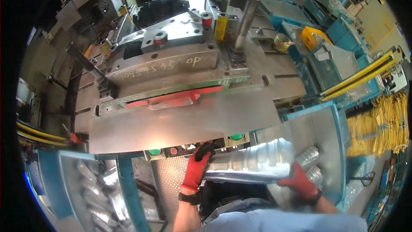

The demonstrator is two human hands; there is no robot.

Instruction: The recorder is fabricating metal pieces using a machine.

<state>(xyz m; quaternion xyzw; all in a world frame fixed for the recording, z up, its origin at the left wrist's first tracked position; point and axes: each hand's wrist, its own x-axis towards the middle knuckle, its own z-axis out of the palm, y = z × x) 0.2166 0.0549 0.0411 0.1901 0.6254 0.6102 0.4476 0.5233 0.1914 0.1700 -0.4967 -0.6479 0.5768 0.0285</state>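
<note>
A long, shiny formed sheet-metal panel [249, 161] with stepped ridges is held crosswise in front of my body. My left hand [197, 168], in a red glove with dark fingertips, is closed round the panel's left end. At its right end my right hand [302, 183], also in a red glove, grips the lower corner; some of its fingers are hidden by the panel. Just beyond the panel is a control bar with a green button [154, 151] on the left, a second green button [237, 136] on the right and a red button [173, 151].
Ahead stands a heavy press die [167, 66] with guide posts, behind a flat steel plate [184, 124]. Blue bins holding metal parts flank me, one left [64, 176] and one right [342, 150]. A yellow-and-black rail [360, 75] and yellow straps [377, 122] are at right.
</note>
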